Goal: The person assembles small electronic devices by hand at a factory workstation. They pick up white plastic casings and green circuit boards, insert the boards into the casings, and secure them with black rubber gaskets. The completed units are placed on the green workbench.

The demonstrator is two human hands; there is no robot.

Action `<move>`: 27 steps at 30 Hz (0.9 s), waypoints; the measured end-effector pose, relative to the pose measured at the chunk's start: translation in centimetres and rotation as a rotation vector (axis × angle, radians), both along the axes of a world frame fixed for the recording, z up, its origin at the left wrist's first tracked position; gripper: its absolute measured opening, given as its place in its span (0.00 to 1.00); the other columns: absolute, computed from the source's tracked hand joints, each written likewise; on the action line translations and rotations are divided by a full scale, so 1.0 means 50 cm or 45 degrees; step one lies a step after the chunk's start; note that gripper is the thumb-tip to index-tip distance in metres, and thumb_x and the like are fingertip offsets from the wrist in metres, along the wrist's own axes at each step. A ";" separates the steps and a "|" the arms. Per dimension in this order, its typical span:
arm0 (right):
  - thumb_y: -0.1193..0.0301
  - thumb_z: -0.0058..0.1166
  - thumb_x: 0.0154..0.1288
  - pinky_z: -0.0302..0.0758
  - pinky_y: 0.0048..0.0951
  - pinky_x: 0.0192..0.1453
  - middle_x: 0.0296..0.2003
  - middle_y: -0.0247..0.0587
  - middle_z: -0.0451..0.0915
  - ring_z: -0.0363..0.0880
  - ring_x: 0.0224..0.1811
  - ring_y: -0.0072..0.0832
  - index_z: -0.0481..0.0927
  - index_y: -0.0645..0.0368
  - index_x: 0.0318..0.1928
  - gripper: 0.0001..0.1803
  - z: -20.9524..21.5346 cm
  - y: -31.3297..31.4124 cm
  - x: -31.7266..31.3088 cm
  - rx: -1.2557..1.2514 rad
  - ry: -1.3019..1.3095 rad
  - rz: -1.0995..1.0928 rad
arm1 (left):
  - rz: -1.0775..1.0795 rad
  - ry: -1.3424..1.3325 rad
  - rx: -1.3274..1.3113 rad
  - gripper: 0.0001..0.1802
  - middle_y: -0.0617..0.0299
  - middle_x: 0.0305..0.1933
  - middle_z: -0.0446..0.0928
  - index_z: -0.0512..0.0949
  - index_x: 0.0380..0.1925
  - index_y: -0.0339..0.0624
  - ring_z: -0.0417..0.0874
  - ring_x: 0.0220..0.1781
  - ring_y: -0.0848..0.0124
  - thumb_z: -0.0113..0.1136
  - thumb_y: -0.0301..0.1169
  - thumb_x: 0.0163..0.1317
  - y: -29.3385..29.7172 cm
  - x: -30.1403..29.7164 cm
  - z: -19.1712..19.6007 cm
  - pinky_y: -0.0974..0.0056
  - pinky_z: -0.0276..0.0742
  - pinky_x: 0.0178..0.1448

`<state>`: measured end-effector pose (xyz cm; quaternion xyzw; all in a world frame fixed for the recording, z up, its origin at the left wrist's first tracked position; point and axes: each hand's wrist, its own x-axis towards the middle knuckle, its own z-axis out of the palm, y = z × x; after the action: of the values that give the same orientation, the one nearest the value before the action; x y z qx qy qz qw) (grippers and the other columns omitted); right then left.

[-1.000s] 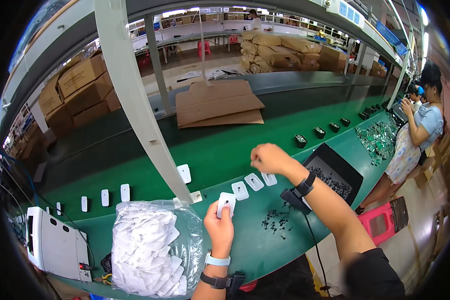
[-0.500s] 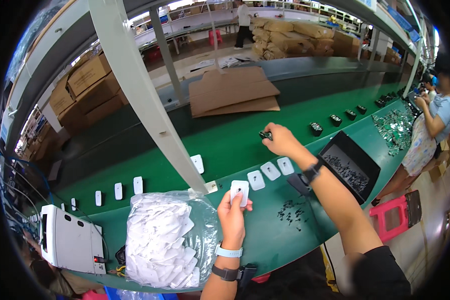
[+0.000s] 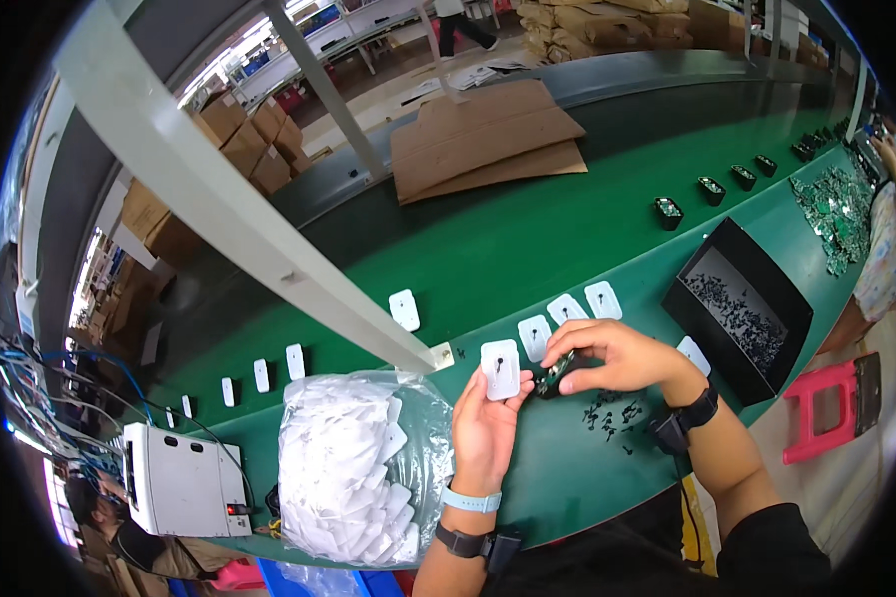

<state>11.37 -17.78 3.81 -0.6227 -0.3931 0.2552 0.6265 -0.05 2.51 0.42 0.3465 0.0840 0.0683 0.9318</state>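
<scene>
My left hand (image 3: 481, 443) grips a white plastic cover (image 3: 501, 386) from below; a small black piece sits in the cover's middle. Just right of it, my right hand (image 3: 627, 360) pinches a small black housing (image 3: 548, 386) with a green circuit board, close to the cover but seemingly apart from it. Beyond my hands, a row of white covers (image 3: 534, 339) lies on the green worktop (image 3: 543, 483), each with a black piece on it. Loose small black parts (image 3: 613, 414) lie scattered below my right hand.
A clear bag of white covers (image 3: 343, 468) stands left, beside a white machine (image 3: 184, 478). Right is a black box (image 3: 767, 370) of small black parts. Black housings (image 3: 668, 213) line the green belt (image 3: 528, 239). A white post (image 3: 259, 239) rises ahead; cardboard sheets (image 3: 488, 134) lie behind.
My right hand has come back from over the belt to beside my left hand, carrying the black housing. My left hand still holds the white cover. The whole view has shifted.
</scene>
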 end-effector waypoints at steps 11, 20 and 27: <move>0.75 0.73 0.60 0.79 0.23 0.45 0.41 0.37 0.83 0.81 0.40 0.19 0.81 0.67 0.50 0.20 -0.006 0.031 -0.032 0.141 0.194 -0.363 | 0.083 -0.042 0.081 0.20 0.47 0.64 0.76 0.71 0.63 0.31 0.78 0.67 0.51 0.53 0.25 0.75 -0.025 -0.004 0.017 0.46 0.70 0.75; 0.72 0.73 0.58 0.79 0.24 0.39 0.34 0.39 0.86 0.81 0.31 0.20 0.83 0.66 0.48 0.20 -0.003 0.038 -0.046 0.066 -0.037 -0.491 | 0.023 0.043 0.358 0.19 0.54 0.59 0.80 0.74 0.61 0.32 0.80 0.61 0.66 0.57 0.24 0.71 -0.041 -0.014 0.004 0.59 0.74 0.67; 0.72 0.73 0.58 0.78 0.24 0.39 0.36 0.41 0.87 0.82 0.31 0.20 0.84 0.67 0.49 0.20 0.002 0.033 -0.043 0.020 -0.045 -0.462 | 0.008 0.006 0.460 0.19 0.55 0.57 0.81 0.76 0.60 0.31 0.81 0.59 0.67 0.60 0.21 0.69 -0.045 -0.017 0.003 0.61 0.75 0.66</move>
<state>9.22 -16.15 3.89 -0.6830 -0.2871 0.1239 0.6601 -0.92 0.28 0.56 0.5080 0.0737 0.0842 0.8541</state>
